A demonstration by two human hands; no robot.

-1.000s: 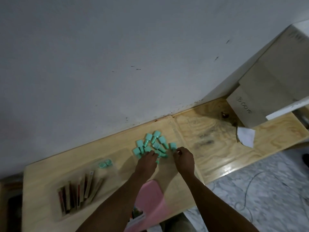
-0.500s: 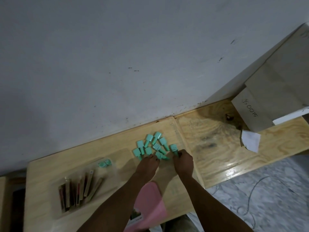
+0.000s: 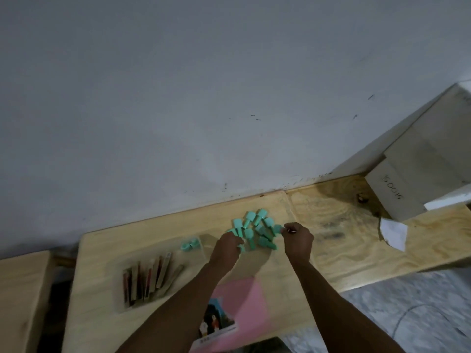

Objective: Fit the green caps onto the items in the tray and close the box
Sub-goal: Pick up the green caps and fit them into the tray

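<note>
Several green caps point(image 3: 254, 226) lie in a loose pile on the wooden table point(image 3: 331, 238) near the wall. My left hand point(image 3: 227, 247) rests on the pile's left edge with its fingers curled over caps. My right hand point(image 3: 297, 239) is at the pile's right edge and pinches a green cap point(image 3: 277, 228) with its fingertips. A clear plastic tray point(image 3: 153, 276) with several long brown and red items lies to the left, with two green caps point(image 3: 190, 244) at its far end. The pink box point(image 3: 237, 309) lies at the near table edge, between my forearms.
A cardboard carton point(image 3: 418, 179) with handwriting stands at the right against the wall, a white paper scrap point(image 3: 393, 233) in front of it. A second wooden surface point(image 3: 20, 296) is at the far left. Marble floor shows at the lower right.
The view has shifted a little. My right hand has moved up to the right edge of the pile and pinched a cap. My left hand stays on the pile's left side.
</note>
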